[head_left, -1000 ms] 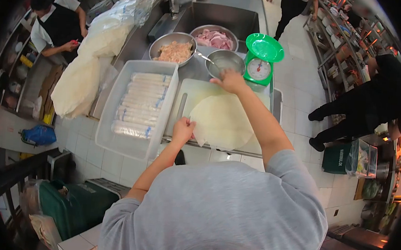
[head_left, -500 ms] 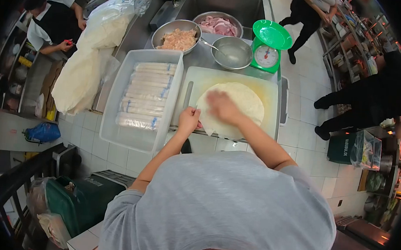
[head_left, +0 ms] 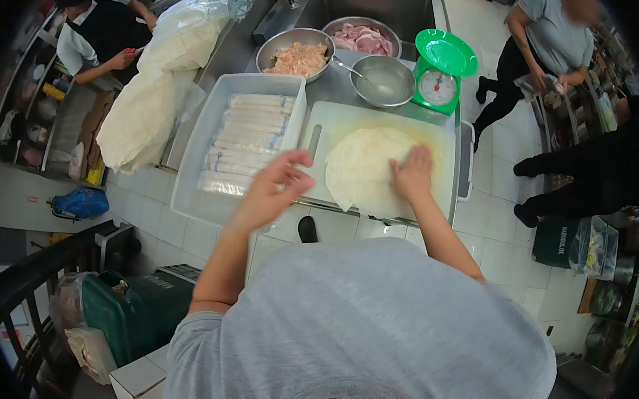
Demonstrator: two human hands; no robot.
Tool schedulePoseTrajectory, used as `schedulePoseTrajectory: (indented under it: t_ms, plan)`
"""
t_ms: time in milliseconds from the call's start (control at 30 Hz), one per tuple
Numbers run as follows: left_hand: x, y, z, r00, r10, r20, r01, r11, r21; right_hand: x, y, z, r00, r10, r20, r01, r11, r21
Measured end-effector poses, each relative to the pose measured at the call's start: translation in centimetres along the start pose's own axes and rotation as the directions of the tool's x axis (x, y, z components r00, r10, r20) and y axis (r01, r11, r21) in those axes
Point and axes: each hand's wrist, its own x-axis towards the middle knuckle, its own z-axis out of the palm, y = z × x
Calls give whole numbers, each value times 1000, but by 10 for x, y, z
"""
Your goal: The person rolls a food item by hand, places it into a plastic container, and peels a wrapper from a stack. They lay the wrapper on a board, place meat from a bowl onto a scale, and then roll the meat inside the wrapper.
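A round, pale wrapper sheet (head_left: pixel 362 165) lies on the white cutting board (head_left: pixel 448 164), its lower edge reaching the front of the board. My right hand (head_left: pixel 414 173) rests flat on the sheet's right side with fingers extended. Raised left of the board, my left hand (head_left: pixel 280 185) is empty, its fingers apart and slightly curled, close to the front corner of a clear plastic tub (head_left: pixel 205 136). Inside that tub are several long rolls (head_left: pixel 250 137) in clear plastic wrap with blue print.
Behind the board stand a bowl of minced meat (head_left: pixel 300 59), a bowl of sliced meat (head_left: pixel 364 38), a bowl of cloudy liquid with a spoon (head_left: pixel 387 85) and a green scale (head_left: pixel 438 85). Stacked wrappers in plastic (head_left: pixel 140 120) lie left. Co-workers stand left and right.
My left hand has let go of the sheet's left edge and lifted up and back, fingers spreading. My right hand has moved from the sheet's upper middle to its right side.
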Motion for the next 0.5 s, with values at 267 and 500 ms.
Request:
schedulePoseTrajectory:
  t_ms: [267,500]
  plan:
    - [-21,74,-31,956,282,-84,-266,950,163,66,-113,-30,747,-605,277,359,717,598]
    - [-41,117,-24,638,449,626,-578,816,4,148,-61,-54,937,-249,246,258,966,-6]
